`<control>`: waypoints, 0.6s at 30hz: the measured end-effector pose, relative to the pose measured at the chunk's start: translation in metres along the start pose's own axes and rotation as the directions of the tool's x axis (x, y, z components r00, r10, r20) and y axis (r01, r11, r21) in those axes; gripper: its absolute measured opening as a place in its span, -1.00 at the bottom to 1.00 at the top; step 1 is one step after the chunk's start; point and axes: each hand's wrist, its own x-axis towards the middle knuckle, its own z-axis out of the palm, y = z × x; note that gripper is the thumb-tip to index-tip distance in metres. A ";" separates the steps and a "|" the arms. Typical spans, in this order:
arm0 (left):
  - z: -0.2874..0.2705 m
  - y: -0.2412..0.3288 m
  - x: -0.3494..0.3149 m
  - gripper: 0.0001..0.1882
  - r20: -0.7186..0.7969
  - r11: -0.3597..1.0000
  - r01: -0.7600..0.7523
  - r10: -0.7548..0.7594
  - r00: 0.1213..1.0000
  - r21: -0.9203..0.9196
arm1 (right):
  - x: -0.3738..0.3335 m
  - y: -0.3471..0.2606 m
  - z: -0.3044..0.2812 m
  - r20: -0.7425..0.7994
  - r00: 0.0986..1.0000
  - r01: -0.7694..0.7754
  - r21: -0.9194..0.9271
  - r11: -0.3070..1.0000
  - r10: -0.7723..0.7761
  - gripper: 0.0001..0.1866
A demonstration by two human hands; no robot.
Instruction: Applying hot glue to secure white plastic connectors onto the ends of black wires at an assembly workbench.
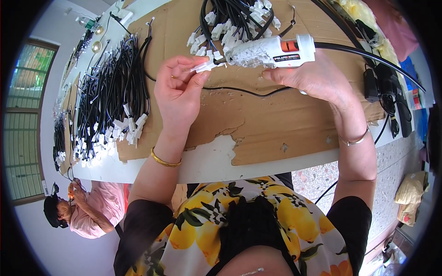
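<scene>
- While a white plastic connector (202,69) was pinched between thumb and fingertips, the left hand (179,89) was kept otherwise loosely curled, and the wrist below was ringed by a gold bangle (165,158).
- At 3 o'clock from the connector, a white glue gun (262,53) was grasped from below by the right hand (313,78); the grip itself was mostly covered, so whether the trigger was pressed could not be told.
- The metal nozzle (220,60) was pointed at 9 o'clock, right at the connector; whether contact was made could not be made out.
- The gun's front was coated with pale, glossy residue, and from its rear a thick black cord (368,51) was led off toward 4 o'clock.
- Beneath both hands, a thin black cable (258,94) was stretched across torn brown cardboard (285,124), by which the white table (207,169) was partly covered.
- At 1 o'clock from the connector, a bundle of black cables (230,14) with white ends was laid.
- At 9 o'clock from the left hand, a larger pile of similar cables (113,87) was spread.
- At 3 o'clock from the right hand, black power adapters (386,80) were placed.
- At 7 o'clock from the left hand, a seated co-worker (99,209) in pink was seen, with hands raised.
</scene>
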 end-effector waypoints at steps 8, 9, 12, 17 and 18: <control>0.002 0.003 0.002 -0.73 0.013 0.975 0.150 -0.150 0.989 -0.163 | -0.001 -0.003 -0.001 0.004 0.999 -0.040 -0.045 0.998 0.040 -0.74; 0.002 0.003 0.001 -0.73 0.011 0.975 0.150 -0.150 0.989 -0.163 | -0.001 -0.003 -0.001 0.002 0.999 -0.046 -0.047 0.998 0.046 -0.74; 0.003 0.002 0.001 -0.74 0.029 0.962 0.171 -0.169 0.985 -0.211 | 0.001 0.000 0.001 -0.011 1.000 -0.030 -0.101 0.994 0.029 -0.73; 0.001 0.003 0.001 -0.78 0.039 0.954 0.190 -0.186 0.982 -0.230 | 0.001 -0.001 0.001 -0.014 1.000 -0.026 -0.127 0.992 0.024 -0.72; 0.001 0.003 0.000 -0.78 0.037 0.955 0.190 -0.186 0.982 -0.230 | 0.001 -0.002 0.001 -0.028 0.999 -0.034 -0.129 0.991 0.031 -0.72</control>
